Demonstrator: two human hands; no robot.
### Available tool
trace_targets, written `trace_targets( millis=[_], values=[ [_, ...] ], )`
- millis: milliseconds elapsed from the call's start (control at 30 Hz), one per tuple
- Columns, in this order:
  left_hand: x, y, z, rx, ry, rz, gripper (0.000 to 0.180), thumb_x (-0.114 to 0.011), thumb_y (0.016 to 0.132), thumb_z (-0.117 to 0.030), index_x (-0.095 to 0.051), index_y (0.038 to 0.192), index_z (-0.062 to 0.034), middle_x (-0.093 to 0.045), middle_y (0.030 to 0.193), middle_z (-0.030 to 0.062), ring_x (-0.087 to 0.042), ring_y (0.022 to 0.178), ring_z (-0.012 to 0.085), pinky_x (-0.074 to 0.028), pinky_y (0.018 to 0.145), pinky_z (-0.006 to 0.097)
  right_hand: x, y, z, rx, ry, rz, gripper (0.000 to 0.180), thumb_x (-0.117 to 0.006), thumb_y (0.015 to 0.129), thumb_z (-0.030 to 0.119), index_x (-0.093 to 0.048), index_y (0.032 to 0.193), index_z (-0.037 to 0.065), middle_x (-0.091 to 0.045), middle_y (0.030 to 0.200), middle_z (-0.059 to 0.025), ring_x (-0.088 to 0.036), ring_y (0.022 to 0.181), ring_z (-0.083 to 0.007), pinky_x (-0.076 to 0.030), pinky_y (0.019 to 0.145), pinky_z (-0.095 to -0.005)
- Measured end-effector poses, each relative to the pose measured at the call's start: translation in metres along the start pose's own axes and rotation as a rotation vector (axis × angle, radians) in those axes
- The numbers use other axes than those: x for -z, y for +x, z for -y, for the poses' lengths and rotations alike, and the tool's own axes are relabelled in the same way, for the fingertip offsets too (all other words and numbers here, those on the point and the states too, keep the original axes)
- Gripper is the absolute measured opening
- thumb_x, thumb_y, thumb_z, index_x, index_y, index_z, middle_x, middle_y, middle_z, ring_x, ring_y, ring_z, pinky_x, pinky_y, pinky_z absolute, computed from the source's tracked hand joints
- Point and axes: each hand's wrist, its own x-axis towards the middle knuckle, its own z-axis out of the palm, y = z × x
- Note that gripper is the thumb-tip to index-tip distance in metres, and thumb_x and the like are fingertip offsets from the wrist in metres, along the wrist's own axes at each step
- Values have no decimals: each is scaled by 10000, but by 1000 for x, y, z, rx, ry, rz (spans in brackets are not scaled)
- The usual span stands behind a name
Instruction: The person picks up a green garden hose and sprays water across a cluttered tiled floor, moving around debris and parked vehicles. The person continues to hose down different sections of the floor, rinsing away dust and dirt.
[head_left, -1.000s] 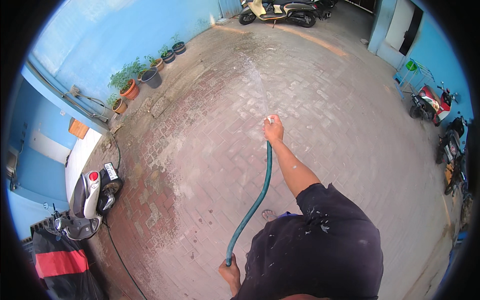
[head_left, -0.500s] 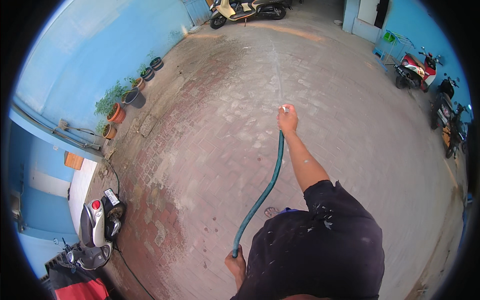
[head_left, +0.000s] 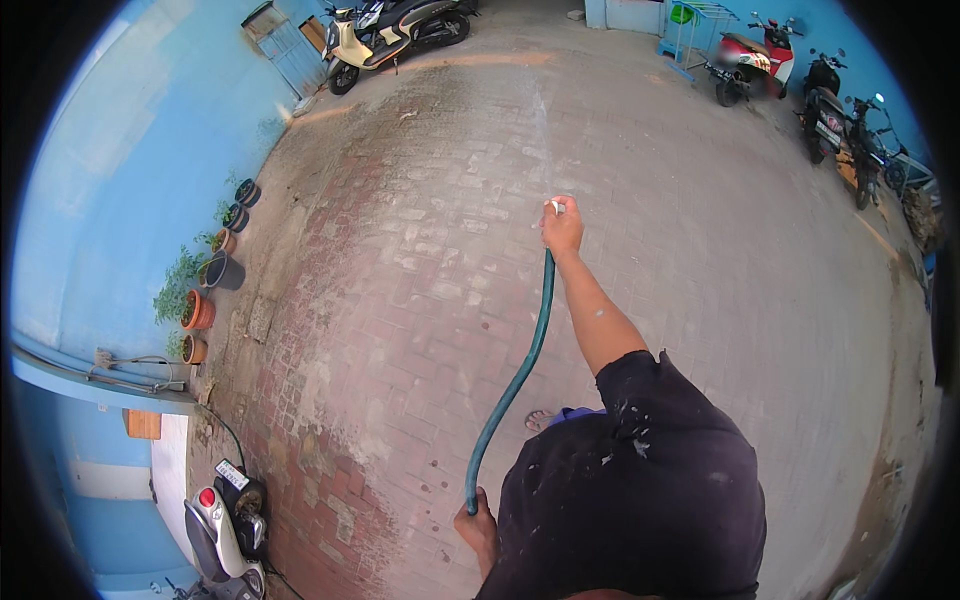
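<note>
A dark green garden hose (head_left: 521, 374) curves up between my two hands. My right hand (head_left: 563, 230), arm stretched forward, is closed around its far end, where a small white tip shows at the fingers. From there a thin jet of water (head_left: 542, 125) sprays ahead over the paving. Low down beside my dark shirt, my left hand (head_left: 478, 528) is wrapped round the hose's nearer part. The rest of the hose beyond this hand is hidden. Under the jet lies the brick paving (head_left: 440, 300), darker and wet-looking toward the left.
Several potted plants (head_left: 199, 311) line the blue wall on the left. A white-and-grey scooter (head_left: 222, 530) stands at lower left, near a dark cable. A cream scooter (head_left: 375, 45) is parked at the far end. Along the right wall are a red-and-white scooter (head_left: 755, 68), other motorbikes and a blue rack (head_left: 697, 35).
The view has turned to the right and up, so the scooters and pots shift across it. My right hand sits slightly higher and further left; both hands keep hold of the hose.
</note>
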Motion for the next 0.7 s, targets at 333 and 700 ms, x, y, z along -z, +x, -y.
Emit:
trace_targets(
  millis=[333,700],
  values=[
    [6,-34,19,-58,0,140,529,-688,926,-347,-514,572,5,-419,486,16,-363,506,119,-284,483,367,112,-8,-11,-24,-5,-161,190,-619,948,246,-570,1081,120,-656,665,-55,-593,476,-157,-461,422,-339],
    [0,-87,42,-99,-18,201,527,-715,909,-355,-522,570,-1,-417,496,12,-356,512,118,-295,478,363,258,-40,-35,-93,5,-335,189,-602,956,233,-549,1095,116,-655,688,-64,-575,479,-154,-458,426,-330]
  ],
)
